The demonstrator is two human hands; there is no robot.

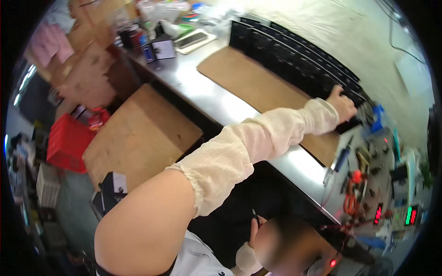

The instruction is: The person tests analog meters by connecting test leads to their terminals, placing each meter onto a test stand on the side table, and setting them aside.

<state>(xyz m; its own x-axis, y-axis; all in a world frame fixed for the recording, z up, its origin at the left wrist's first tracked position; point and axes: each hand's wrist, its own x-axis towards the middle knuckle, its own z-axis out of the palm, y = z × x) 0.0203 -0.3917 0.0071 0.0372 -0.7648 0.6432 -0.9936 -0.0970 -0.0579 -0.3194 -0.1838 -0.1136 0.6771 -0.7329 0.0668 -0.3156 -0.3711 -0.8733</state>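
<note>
A row of black parts (287,57) stands along the far edge of the desk (195,76), behind a flat brown board (258,78); its long axis runs from the far left down toward the desk's right end. The left hand (343,109), its arm stretched across the near edge, is at the row's right end, so most of the row lies to the left of its fingers and farther off. Those fingers are bent, but I cannot tell whether they grip a part or only touch it.

The right hand (253,232) is well apart from the row, below the desk's near edge, its fingers narrowed around a slim dark tool (256,218) with a pale tip pointing upward. The left hand is clearly the nearer one. Toward the desk's right end, a screwdriver (342,158) lies beside the board's right edge.
</note>
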